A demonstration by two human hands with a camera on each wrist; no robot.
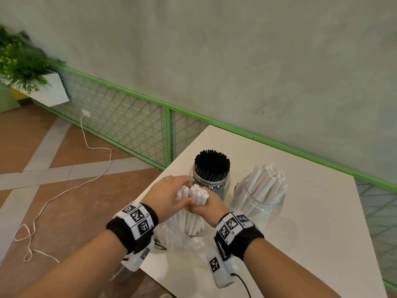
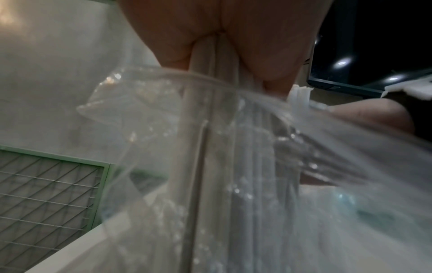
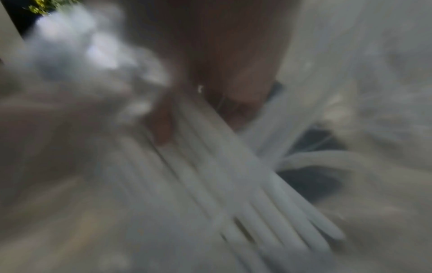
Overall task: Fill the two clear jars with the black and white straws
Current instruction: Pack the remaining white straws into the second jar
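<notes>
Hands meet over our bench point(image 1: 300, 211) — left hand point(image 1: 169, 195) and right hand point(image 1: 209, 206) each grip the white straws point(image 1: 198, 194), just in front of two jars point(image 1: 257, 203) already holding straws.

Your jar of black straws point(image 1: 211, 168) stands upright toward the table's point(image 1: 311, 222) left edge, packed full; just to its right the second clear jar point(image 1: 256, 203) holds white straws point(image 1: 268, 181) leaning rightward; a bundle of white straws point(image 1: 194, 208) stands upright near the front left corner, gripped in both your hands.
</notes>
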